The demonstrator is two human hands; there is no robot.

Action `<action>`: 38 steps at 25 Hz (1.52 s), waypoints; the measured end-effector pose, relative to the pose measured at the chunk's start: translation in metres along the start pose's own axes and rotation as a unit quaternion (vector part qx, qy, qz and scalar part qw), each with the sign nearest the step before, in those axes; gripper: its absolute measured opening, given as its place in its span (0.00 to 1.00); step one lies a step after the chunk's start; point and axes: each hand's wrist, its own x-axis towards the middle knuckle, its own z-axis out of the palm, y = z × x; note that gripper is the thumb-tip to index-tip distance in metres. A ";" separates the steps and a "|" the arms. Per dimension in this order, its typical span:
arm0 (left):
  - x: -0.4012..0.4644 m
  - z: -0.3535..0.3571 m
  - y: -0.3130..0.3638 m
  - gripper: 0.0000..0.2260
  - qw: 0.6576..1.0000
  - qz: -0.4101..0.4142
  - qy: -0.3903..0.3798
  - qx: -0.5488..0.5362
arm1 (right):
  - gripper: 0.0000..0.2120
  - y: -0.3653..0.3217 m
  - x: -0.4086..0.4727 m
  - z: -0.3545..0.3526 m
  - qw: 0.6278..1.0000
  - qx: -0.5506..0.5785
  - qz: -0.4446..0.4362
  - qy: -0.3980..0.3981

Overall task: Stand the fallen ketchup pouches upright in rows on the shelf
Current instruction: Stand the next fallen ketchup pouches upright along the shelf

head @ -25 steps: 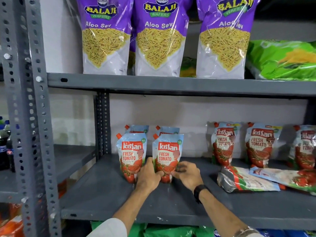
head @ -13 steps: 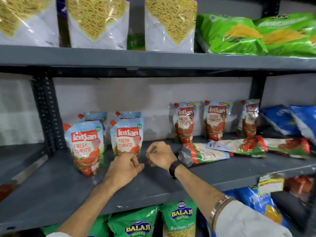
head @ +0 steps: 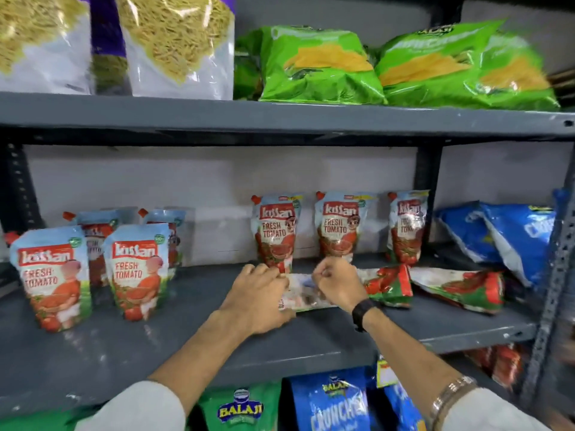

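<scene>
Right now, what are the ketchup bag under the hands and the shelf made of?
The fallen ketchup pouch looks like thin glossy plastic film, perhaps foil-lined: it shines and wrinkles. The shelf looks like grey-painted metal, matte and scuffed, with punched holes in the upright post.

I have a single view, worn on the head, looking forward and slightly down at the grey metal shelf [head: 93, 353] from close range (arm's reach). Both forearms enter from the bottom edge. The wide lens bends the grey shelf above [head: 280, 116] at the edges.
</scene>
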 end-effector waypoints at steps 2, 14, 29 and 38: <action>0.014 0.005 0.006 0.33 0.997 -0.005 -0.075 0.035 | 0.12 0.017 0.005 -0.011 1.000 -0.016 0.008 -0.021; 0.038 -0.017 -0.036 0.09 0.995 0.013 -0.062 -0.082 | 0.13 0.021 -0.001 -0.021 0.900 0.073 0.059 -0.425; 0.002 -0.003 -0.096 0.12 0.596 -0.229 0.096 -0.764 | 0.23 -0.027 0.017 0.055 0.801 0.504 0.143 -0.289; 0.057 0.043 -0.064 0.16 0.727 -0.307 0.116 -0.603 | 0.17 -0.051 0.058 0.019 0.981 0.188 -0.038 0.004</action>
